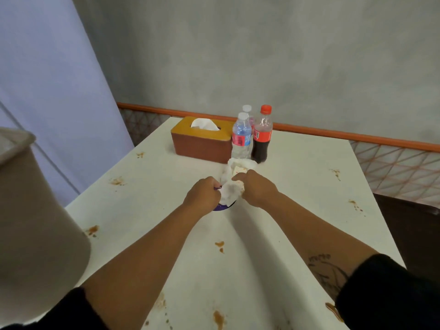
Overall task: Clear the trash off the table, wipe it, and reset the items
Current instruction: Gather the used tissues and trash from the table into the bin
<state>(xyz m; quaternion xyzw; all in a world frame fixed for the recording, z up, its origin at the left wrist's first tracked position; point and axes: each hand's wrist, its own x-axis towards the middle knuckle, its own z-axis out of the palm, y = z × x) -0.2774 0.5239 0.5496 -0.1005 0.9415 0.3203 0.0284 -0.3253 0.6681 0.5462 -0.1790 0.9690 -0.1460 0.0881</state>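
A white table carries several brown stains. At its middle stands a small purple cup, mostly hidden, stuffed with crumpled white tissue. My left hand grips the cup's left rim. My right hand pinches the tissue from the right. More crumpled tissue lies just behind the hands. At the back stand a brown tissue box, a water bottle, a second clear bottle behind it, and a cola bottle with a red cap.
A beige bin stands at the table's left edge, close to my left arm. An orange rail with lattice runs behind the table. A dark seat sits to the right. Grey wall behind.
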